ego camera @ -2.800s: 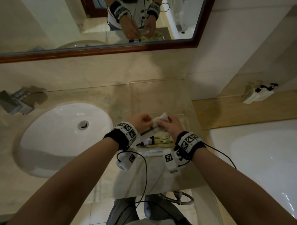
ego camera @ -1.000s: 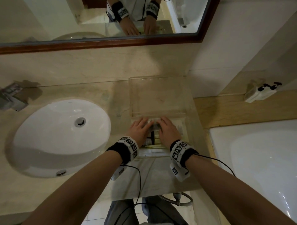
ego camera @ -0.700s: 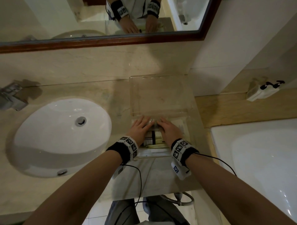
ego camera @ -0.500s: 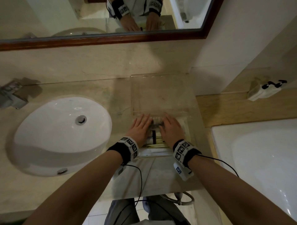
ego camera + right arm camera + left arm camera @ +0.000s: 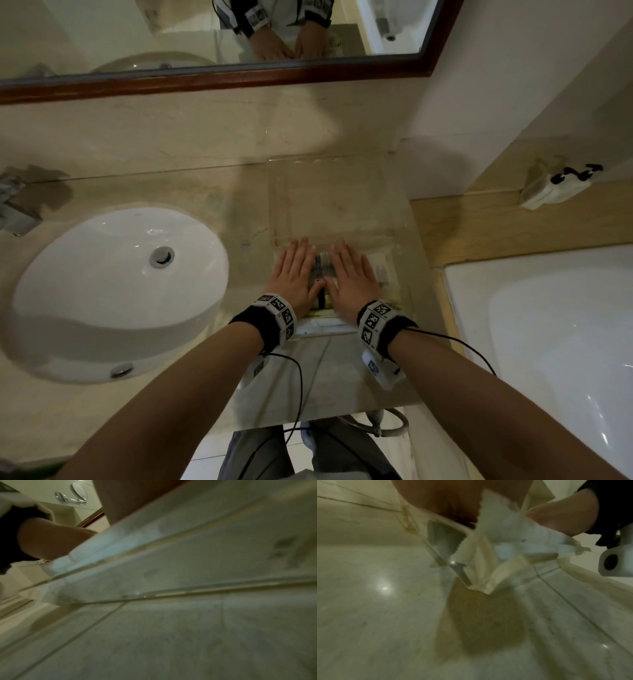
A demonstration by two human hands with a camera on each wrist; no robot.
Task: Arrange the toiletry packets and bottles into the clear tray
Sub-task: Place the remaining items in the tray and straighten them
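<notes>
The clear tray (image 5: 337, 198) lies on the marble counter right of the sink, and its far part holds nothing. In its near part lies a pile of white and yellowish toiletry packets (image 5: 383, 272) with a small dark-banded bottle (image 5: 323, 266) in the middle. My left hand (image 5: 295, 272) and right hand (image 5: 352, 275) lie flat on the pile side by side, fingers straight, pressing down. The bottle shows in the gap between them. In the left wrist view, crumpled white packets (image 5: 505, 538) stick out over the tray's near corner (image 5: 453, 562) under my palm. The right wrist view shows the tray's clear wall (image 5: 171, 566).
A white oval sink (image 5: 116, 291) sits left of the tray, with a chrome tap (image 5: 17, 212) beyond it. A bathtub (image 5: 548, 342) lies to the right, and a white item with black parts (image 5: 555, 186) rests on its ledge. A mirror (image 5: 102, 34) hangs above.
Earlier both hands held a packet just above the pile. They have since come down and flattened onto it; over the last second they stayed pressed there, barely shifting.
</notes>
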